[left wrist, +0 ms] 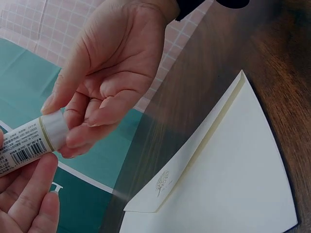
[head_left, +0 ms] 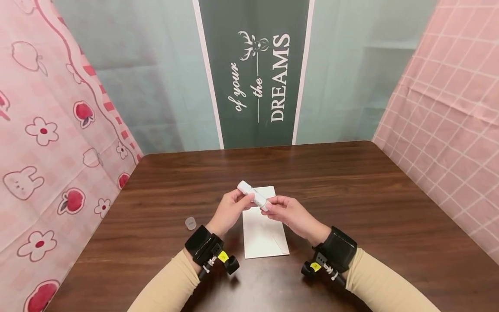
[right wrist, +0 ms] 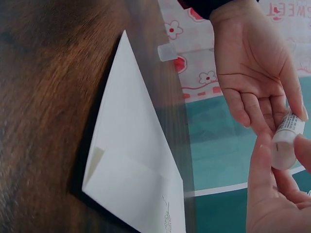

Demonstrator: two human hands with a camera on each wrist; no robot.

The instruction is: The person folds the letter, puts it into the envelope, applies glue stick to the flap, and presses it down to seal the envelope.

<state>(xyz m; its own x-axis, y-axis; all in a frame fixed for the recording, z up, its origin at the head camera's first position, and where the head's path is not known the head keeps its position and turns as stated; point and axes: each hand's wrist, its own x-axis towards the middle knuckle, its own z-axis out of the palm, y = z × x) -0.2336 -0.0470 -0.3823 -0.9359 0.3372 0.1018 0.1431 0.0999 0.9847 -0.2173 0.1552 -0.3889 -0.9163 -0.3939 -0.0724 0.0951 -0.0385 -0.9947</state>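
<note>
Both hands hold a white glue stick (head_left: 254,196) tilted above an envelope. My left hand (head_left: 229,211) grips its printed body between thumb and fingers. My right hand (head_left: 293,216) pinches the plain white end with thumb and fingertips. Barcode print and a thin gold band show on the glue stick (left wrist: 30,143) in the left wrist view. Beneath the hands lies a cream envelope (head_left: 261,236) on the table, a small tree print on its flap. A small translucent cap (head_left: 190,223) sits left of my left hand.
The dark wooden table (head_left: 351,182) ends at a green curtain (head_left: 156,95) at the back. A pink patterned cloth (head_left: 70,173) hangs on the left, a pink checked cloth (head_left: 452,130) on the right. Both wrists carry black camera bands (head_left: 338,249).
</note>
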